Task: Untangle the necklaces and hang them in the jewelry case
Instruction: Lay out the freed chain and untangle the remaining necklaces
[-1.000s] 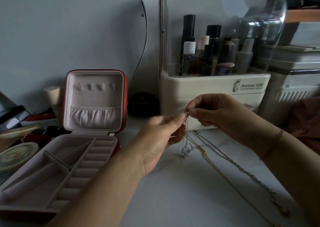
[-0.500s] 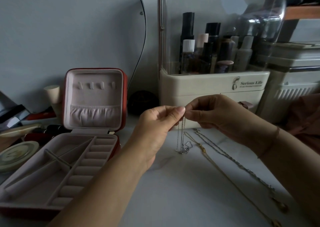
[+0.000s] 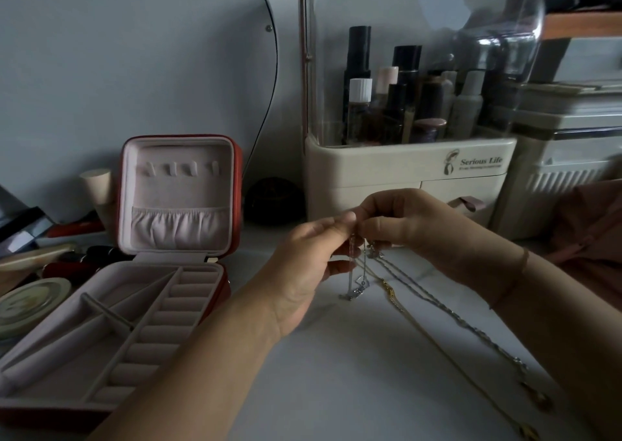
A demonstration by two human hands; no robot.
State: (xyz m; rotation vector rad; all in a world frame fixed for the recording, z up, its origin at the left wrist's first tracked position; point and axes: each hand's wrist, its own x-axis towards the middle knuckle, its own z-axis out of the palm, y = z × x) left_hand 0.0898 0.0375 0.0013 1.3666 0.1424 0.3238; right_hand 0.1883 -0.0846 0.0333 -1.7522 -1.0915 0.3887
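A thin silver necklace (image 3: 352, 272) with a small pendant hangs from my fingertips above the white tabletop. My left hand (image 3: 309, 259) pinches its top between thumb and forefinger. My right hand (image 3: 400, 220) pinches the same chain right beside it, fingertips touching. A gold chain (image 3: 414, 319) and a thicker silver chain (image 3: 447, 309) lie on the table, running toward the lower right from under my right hand. The red jewelry case (image 3: 235, 185) stands open at the left, its pink lid upright with a row of hooks (image 3: 180, 168) that hold nothing.
A cream cosmetics organiser (image 3: 404, 171) with a clear dome and several bottles stands right behind my hands. A white drawer unit (image 3: 565, 158) is to its right. Makeup items (image 3: 60, 262) and a round tin (image 3: 27, 302) crowd the far left. Pink cloth (image 3: 592, 232) lies at right.
Both hands have lifted the thin silver necklace a little, so its pendant hangs higher off the table. The two other chains and the case have not moved.
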